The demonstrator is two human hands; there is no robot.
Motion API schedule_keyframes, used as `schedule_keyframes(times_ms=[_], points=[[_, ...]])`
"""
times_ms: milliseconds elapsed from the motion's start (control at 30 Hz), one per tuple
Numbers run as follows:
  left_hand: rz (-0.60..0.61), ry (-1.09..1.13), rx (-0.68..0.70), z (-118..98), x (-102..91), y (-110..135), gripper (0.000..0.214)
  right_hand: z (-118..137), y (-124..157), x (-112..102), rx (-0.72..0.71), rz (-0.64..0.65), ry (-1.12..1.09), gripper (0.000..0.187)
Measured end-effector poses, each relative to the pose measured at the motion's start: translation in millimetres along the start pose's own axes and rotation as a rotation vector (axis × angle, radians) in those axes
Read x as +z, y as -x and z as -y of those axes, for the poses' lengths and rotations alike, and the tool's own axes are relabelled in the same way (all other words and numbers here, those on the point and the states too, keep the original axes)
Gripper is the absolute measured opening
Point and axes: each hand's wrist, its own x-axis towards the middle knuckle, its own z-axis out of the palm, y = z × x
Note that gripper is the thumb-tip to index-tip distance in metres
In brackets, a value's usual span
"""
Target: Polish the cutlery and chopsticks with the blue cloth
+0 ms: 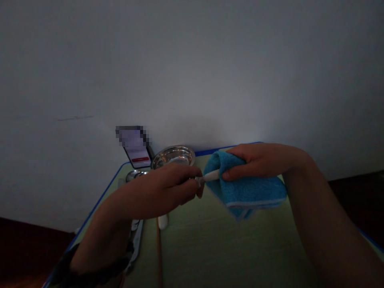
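Note:
My left hand [172, 186] is closed in a pinch on the metal end of a thin utensil with a white handle [211, 175], held level above the table. The blue cloth [246, 186] is wrapped over the handle's far end, and my right hand [258, 162] is closed on the cloth, pressing it round the handle. A fold of the cloth hangs below my right hand. What kind of utensil it is cannot be made out, as my left fingers cover its working end.
A pale green table with a blue edge [102, 196] stands against a white wall. At its back are a steel bowl [174, 156], a propped phone [138, 156] and a small steel piece [135, 175]. More utensils [160, 232] lie under my left arm.

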Motion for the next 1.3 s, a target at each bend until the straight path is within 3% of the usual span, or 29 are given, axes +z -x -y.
schedule_keyframes(times_ms=[433,733,1100,1300], points=[[-0.050,-0.149,0.099,-3,-2.9,-8,0.023,14,-1,5,-0.091,-0.053,0.246,0.032],[0.014,-0.093,0.094,-5,-3.8,-7,0.023,18,-4,6,-0.140,0.012,0.266,0.025],[-0.024,-0.125,0.069,-4,-2.4,-10,0.024,19,-5,6,-0.144,0.009,0.269,0.025],[0.006,0.023,0.095,-4,-4.8,-6,0.026,17,-4,5,-0.159,0.033,0.235,0.026]])
